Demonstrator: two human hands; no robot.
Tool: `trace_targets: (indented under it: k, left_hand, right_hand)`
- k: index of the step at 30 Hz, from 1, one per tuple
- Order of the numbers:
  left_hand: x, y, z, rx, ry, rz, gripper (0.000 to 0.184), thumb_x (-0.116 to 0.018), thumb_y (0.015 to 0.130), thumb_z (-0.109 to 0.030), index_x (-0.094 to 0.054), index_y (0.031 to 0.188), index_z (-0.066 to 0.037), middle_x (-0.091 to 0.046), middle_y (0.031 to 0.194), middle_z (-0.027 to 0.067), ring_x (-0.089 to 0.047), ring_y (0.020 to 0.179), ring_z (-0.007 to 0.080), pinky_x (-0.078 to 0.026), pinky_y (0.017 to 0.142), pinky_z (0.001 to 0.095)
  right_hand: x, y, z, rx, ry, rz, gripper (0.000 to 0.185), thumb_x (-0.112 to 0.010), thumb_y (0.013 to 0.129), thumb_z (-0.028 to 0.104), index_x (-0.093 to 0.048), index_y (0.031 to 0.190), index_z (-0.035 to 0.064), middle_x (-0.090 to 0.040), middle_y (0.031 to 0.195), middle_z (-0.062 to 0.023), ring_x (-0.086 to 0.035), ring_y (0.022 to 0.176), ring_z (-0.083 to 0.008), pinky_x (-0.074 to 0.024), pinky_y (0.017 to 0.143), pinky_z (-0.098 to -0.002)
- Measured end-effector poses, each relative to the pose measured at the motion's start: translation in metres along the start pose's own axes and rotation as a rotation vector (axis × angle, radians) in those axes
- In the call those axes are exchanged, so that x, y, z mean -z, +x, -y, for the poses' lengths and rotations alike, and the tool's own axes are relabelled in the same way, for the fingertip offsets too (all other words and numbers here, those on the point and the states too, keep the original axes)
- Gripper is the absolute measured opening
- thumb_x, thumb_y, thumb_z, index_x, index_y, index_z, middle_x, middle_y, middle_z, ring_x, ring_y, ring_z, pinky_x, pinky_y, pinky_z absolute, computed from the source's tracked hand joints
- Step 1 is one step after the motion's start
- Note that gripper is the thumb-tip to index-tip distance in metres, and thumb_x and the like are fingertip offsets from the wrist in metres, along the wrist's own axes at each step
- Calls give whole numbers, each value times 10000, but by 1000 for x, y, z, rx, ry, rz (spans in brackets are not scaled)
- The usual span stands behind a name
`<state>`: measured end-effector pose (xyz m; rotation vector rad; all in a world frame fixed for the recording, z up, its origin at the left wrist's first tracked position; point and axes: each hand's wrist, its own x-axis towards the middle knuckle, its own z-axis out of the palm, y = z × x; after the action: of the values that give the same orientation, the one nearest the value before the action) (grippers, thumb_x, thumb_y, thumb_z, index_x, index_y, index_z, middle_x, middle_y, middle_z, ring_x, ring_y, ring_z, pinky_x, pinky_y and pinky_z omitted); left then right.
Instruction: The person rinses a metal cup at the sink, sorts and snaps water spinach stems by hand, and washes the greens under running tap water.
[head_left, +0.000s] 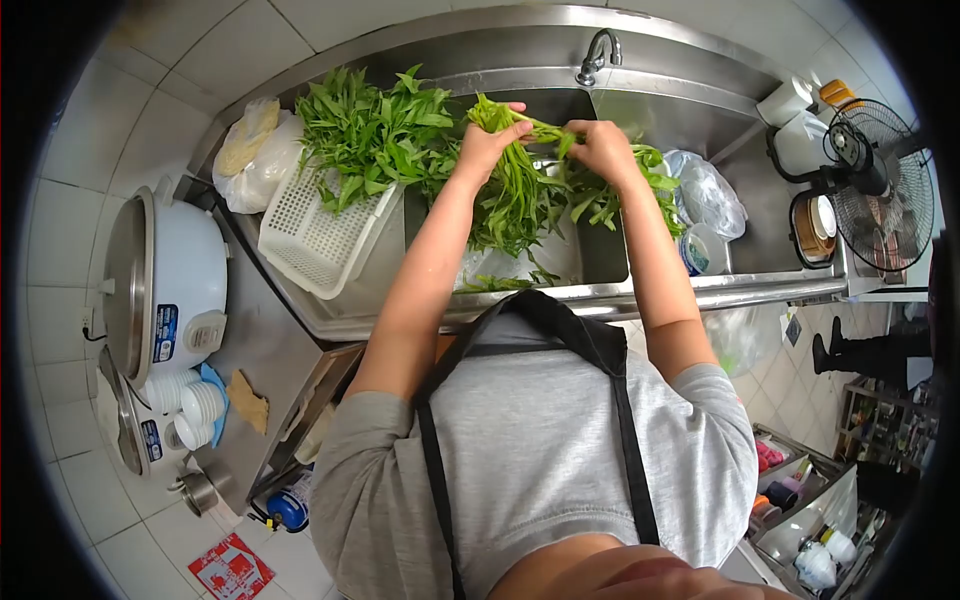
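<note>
Over the steel sink [605,255], my left hand [488,150] is closed around a bunch of long-stemmed leafy greens [512,195], whose leaves hang down into the basin. My right hand [603,152] is closed on stems at the right side of the bunch, fingers pinched together. Beyond my left wrist, a big heap of leafy greens [370,125] fills the upper part of a white perforated basket [315,230]. Further greens [655,190] lie to the right, partly behind my right forearm. Loose leaves rest at the basin's near edge.
A faucet [598,55] stands at the sink's back. Clear plastic bags [708,195] and a tub [700,250] sit right of the basin. A fan [880,180] is further right. Bagged items [258,155] and a large rice cooker [165,285] stand left. Another person's legs [870,350] show at right.
</note>
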<state>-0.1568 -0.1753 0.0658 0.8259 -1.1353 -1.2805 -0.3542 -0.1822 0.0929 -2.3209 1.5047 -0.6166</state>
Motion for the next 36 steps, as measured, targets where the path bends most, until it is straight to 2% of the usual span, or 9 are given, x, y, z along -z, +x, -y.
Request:
trace_targets:
  k: [5,10,16,17,19,24,27,28,36]
  left_hand:
    - [2,7,1,6,-141,55,271,-630,759,-28,-533,1004,33,-610,897,121,-607,853,199,-478,757,292]
    - [12,10,7,24,-142,12,202,-595,777,-30,-530,959,30,-620,846,137,-625,807,226,-504,741,335]
    - [20,6,-4,53,-245,-46,189,-582,783,-22,-526,959,17,-601,891,142,-613,844,238,-505,768,361]
    - [22,5,-5,43,-290,-50,185,-580,784,-20,-526,959,11,-596,901,142,-608,857,241,-505,773,366]
    - [25,7,-6,29,-297,-37,186,-572,789,-18,-520,967,-2,-592,909,139,-597,883,242,-499,788,373]
    - [27,9,-5,23,-357,-75,188,-569,790,-14,-520,971,-12,-594,901,122,-596,866,230,-492,800,365]
    - [25,9,-5,17,-372,-88,180,-572,785,-10,-528,960,-11,-596,896,119,-601,843,226,-495,784,358]
    - [25,9,-5,26,-387,-102,180,-572,786,-10,-528,960,-13,-595,895,116,-601,842,225,-494,785,359]
    - [36,2,-7,66,-411,-99,178,-571,805,-41,-530,977,-26,-596,922,114,-594,867,233,-486,813,384]
  right_hand:
    - [44,-16,-19,-175,-122,-41,261,-637,679,246,-660,915,138,-632,794,-141,-608,767,-296,-474,705,-385]
    - [76,-28,-94,-300,-114,-95,297,-615,656,162,-651,949,135,-622,797,-162,-606,775,-300,-465,715,-383]
    - [85,-45,-150,-505,-142,-66,291,-649,665,230,-648,906,68,-616,824,-185,-600,803,-317,-459,721,-385]
    - [79,-42,-154,-487,-217,55,356,-684,648,287,-642,912,52,-618,865,-184,-596,840,-317,-459,741,-383]
    - [63,-45,-159,-543,-353,39,395,-708,627,310,-641,932,69,-616,920,-176,-592,877,-310,-460,760,-385]
    - [20,-30,-82,-210,-134,94,253,-664,675,221,-656,878,71,-633,852,-147,-608,789,-294,-472,722,-380]
    - [-25,-17,-40,71,98,52,188,-634,709,252,-670,860,145,-631,785,-132,-600,739,-303,-474,694,-384]
    - [-27,-16,-20,81,100,-28,190,-641,725,211,-666,875,97,-637,792,-125,-608,703,-283,-475,665,-351]
    - [-37,10,-8,93,-2,-3,186,-629,698,234,-671,850,136,-626,757,-129,-599,720,-298,-478,677,-380]
